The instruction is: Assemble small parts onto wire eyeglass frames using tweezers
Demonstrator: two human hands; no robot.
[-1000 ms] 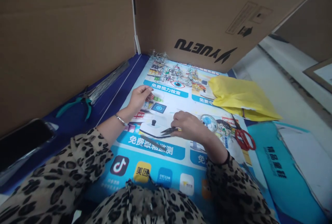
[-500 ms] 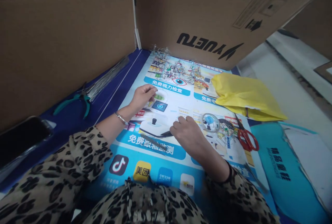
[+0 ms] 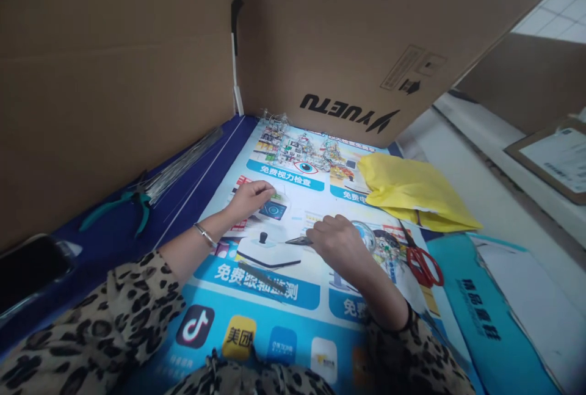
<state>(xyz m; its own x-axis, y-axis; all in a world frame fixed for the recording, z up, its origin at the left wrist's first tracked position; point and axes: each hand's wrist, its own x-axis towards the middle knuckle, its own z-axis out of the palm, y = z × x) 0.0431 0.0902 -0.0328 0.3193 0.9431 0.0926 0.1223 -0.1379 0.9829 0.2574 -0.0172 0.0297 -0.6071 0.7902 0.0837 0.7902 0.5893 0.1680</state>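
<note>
Right hand [image 3: 339,245] clamped on pliers [image 3: 300,240], tips pointing left — left hand [image 3: 251,198] pinched together above poster [image 3: 300,288], can't tell on what.

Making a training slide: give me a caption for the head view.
Over a printed poster, the right hand grips a pointed tool; the left hand is pinched closed.

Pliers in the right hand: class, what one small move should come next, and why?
Probably bring the pliers nearer the fingertips of the left hand. The right hand grips the pliers with their tips out toward the left-hand side, but a gap remains. The left thumb and finger are pinched together; anything between them is too fine to make out.
</note>
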